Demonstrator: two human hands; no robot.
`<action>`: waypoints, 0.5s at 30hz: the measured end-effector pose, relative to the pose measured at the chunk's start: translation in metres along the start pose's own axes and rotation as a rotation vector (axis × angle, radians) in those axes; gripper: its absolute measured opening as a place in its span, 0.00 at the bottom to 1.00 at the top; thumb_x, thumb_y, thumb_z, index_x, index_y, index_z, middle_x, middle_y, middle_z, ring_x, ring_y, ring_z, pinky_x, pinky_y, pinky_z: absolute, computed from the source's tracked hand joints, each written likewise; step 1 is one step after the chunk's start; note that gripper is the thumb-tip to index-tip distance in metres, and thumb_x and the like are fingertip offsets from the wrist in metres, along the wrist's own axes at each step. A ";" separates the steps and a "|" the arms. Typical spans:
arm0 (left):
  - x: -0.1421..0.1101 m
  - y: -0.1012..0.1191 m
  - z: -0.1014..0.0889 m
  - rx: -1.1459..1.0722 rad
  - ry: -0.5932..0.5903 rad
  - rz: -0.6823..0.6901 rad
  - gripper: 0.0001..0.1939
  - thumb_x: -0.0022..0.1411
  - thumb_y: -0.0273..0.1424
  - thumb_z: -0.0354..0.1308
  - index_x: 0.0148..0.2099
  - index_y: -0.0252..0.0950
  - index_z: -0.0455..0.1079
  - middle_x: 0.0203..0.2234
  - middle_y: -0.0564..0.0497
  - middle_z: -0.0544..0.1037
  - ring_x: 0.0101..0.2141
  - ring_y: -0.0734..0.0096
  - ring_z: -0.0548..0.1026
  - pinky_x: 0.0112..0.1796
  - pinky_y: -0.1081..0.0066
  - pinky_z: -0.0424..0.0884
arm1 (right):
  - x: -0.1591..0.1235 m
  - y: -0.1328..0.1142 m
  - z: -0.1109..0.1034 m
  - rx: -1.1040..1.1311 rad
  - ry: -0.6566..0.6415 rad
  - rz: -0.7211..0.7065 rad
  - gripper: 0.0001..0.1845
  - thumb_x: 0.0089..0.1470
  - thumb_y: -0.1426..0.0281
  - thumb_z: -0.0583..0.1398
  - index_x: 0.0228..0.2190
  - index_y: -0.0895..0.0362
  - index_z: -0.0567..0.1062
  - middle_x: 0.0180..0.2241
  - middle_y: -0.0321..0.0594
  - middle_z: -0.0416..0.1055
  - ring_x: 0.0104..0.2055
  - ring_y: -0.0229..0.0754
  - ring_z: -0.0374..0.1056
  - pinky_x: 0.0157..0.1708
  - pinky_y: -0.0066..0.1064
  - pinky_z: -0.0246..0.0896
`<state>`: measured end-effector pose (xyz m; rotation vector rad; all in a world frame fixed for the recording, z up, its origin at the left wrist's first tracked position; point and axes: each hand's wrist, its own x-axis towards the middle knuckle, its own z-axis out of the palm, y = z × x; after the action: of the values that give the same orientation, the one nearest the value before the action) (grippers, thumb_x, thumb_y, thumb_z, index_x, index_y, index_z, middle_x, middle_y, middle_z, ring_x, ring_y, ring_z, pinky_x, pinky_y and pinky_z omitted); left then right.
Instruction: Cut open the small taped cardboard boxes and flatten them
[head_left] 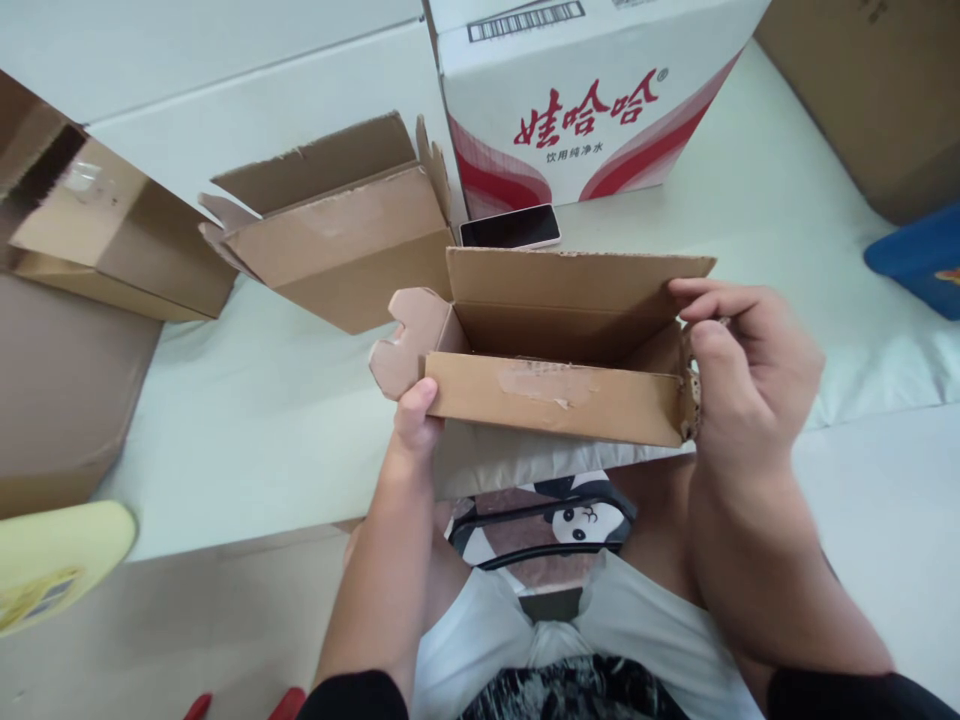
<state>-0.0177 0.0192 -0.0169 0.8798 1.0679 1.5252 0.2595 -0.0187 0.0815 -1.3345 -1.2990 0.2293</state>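
Observation:
An open cardboard box (555, 398) is held up in front of me, its long back flap raised and a scalloped side flap sticking out at the left. My left hand (418, 415) grips its left front corner, with the thumb on the front face and the other fingers hidden beneath. At the right end, my right hand (757, 370) has its thumb and fingers closed about the torn side flap, a fingertip touching the back flap. Behind, another open cardboard box (352, 230) rests close to the left. A phone (511, 228) lies just past the held box.
A white carton with red lettering (585, 130) stands at the back. Brown boxes (127, 230) are stacked at the left. A blue object (919, 262) sits at the right edge, and a yellow one (64, 560) at the lower left. Below me is a panda-print bag (540, 530).

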 end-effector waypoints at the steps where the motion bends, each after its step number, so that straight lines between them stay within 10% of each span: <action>1: 0.000 0.000 0.000 0.003 0.001 0.001 0.32 0.44 0.62 0.72 0.38 0.41 0.76 0.31 0.47 0.82 0.44 0.46 0.83 0.46 0.57 0.81 | 0.000 0.001 0.000 0.002 -0.002 0.001 0.07 0.60 0.69 0.59 0.32 0.51 0.78 0.39 0.39 0.84 0.49 0.51 0.82 0.46 0.45 0.70; 15: 0.001 0.007 0.006 0.008 0.027 0.018 0.32 0.40 0.62 0.74 0.33 0.40 0.76 0.25 0.51 0.79 0.34 0.55 0.83 0.36 0.63 0.81 | 0.000 0.003 0.000 0.033 -0.036 0.054 0.07 0.58 0.69 0.59 0.33 0.52 0.80 0.38 0.38 0.82 0.43 0.45 0.78 0.47 0.41 0.70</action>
<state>-0.0143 0.0204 -0.0085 0.8788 1.0888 1.5522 0.2610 -0.0179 0.0792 -1.3437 -1.2850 0.3123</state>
